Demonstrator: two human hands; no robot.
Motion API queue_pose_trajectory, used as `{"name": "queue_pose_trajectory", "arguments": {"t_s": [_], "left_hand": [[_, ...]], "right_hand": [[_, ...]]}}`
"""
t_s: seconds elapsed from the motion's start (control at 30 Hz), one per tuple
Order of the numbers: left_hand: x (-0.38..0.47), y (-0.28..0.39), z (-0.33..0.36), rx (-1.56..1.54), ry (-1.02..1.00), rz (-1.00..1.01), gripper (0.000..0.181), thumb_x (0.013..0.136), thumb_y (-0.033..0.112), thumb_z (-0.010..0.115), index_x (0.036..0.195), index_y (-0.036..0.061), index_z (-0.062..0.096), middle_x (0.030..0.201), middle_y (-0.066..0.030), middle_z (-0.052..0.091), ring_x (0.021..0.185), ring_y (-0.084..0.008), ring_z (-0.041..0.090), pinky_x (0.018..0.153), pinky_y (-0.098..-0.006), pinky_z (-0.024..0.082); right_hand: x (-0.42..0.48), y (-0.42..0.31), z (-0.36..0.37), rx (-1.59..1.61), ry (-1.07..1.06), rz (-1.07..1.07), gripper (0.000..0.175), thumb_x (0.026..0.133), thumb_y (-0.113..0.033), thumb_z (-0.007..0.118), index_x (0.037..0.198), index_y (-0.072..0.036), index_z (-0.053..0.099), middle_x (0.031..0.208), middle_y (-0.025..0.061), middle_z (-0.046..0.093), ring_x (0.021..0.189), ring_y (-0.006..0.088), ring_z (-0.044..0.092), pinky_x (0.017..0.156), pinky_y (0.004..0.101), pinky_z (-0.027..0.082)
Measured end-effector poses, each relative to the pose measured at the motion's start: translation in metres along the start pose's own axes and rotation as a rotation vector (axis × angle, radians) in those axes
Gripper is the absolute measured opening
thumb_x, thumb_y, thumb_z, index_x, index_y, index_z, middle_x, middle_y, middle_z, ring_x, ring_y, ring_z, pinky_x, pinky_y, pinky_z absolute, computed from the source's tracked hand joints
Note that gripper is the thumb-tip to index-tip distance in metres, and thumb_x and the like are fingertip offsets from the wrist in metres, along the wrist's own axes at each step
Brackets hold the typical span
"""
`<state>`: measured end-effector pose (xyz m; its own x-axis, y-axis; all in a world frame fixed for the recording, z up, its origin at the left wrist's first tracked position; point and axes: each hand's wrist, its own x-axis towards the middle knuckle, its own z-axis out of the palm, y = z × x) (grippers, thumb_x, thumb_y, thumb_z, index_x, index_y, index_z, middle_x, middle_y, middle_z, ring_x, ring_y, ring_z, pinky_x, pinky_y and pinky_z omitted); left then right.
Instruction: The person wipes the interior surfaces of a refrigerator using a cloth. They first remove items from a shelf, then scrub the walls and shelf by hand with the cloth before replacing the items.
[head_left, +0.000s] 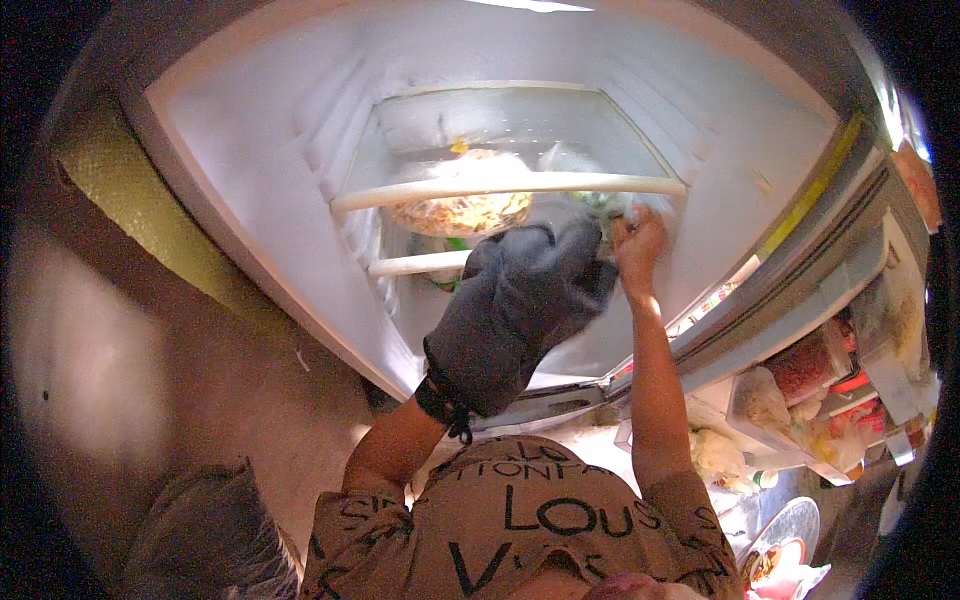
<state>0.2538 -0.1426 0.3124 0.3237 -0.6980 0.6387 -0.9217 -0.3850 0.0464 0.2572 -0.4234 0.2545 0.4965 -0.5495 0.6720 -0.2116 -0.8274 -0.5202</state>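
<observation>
Inside a lit refrigerator, my left arm carries a dark grey cloth (510, 307) that covers the hand, so its fingers are hidden. My right hand (640, 236) is beside the cloth at the right, with bent fingers at a clear plastic bag (600, 201) of something green; whether they grip it cannot be seen. Further left, a clear bag of pale orange-brown food (461, 214) sits below the white front edge of the upper glass shelf (510, 185). A lower shelf's white edge (416, 262) runs partly behind the cloth.
The refrigerator's open door (795, 300) stands at the right, its bins holding a red-filled container (808, 364) and several bags. A bowl with food (780, 544) is at the lower right. A yellow textured surface (165, 217) lies left of the refrigerator wall. Something grey and fringed (206, 532) is lower left.
</observation>
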Motion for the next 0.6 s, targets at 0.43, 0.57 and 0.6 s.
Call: {"name": "queue_pose_trajectory", "arguments": {"t_s": [0.43,0.57,0.6], "left_hand": [[-0.074,-0.032,-0.03,0.028,-0.007,-0.215,0.024,0.08,0.027,0.051,0.096,0.0108,0.057,0.093,-0.0094,0.06,0.088,-0.0243,0.059,0.072,-0.0388,0.045],[-0.086,-0.03,-0.037,0.036,-0.003,-0.243,0.023,0.079,0.027,0.051,0.094,0.011,0.057,0.092,-0.0091,0.06,0.087,-0.0243,0.059,0.072,-0.0389,0.045],[-0.086,-0.029,-0.032,0.022,-0.002,-0.238,0.023,0.079,0.027,0.051,0.094,0.0111,0.058,0.092,-0.009,0.06,0.087,-0.0243,0.059,0.071,-0.0389,0.045]], "right_hand": [[0.049,-0.095,0.078,0.282,-0.017,-0.375,0.011,0.082,-0.009,0.056,0.089,-0.002,0.054,0.089,0.0157,0.059,0.081,0.0295,0.056,0.072,0.0369,0.046],[0.057,-0.093,0.091,0.419,-0.146,-0.224,0.011,0.083,-0.009,0.053,0.093,-0.005,0.055,0.079,0.0137,0.06,0.072,0.0231,0.057,0.067,0.0329,0.047],[0.062,-0.082,0.091,0.407,-0.115,-0.267,0.011,0.084,-0.009,0.052,0.094,-0.004,0.055,0.08,0.0135,0.06,0.072,0.0216,0.057,0.067,0.0324,0.046]]}}
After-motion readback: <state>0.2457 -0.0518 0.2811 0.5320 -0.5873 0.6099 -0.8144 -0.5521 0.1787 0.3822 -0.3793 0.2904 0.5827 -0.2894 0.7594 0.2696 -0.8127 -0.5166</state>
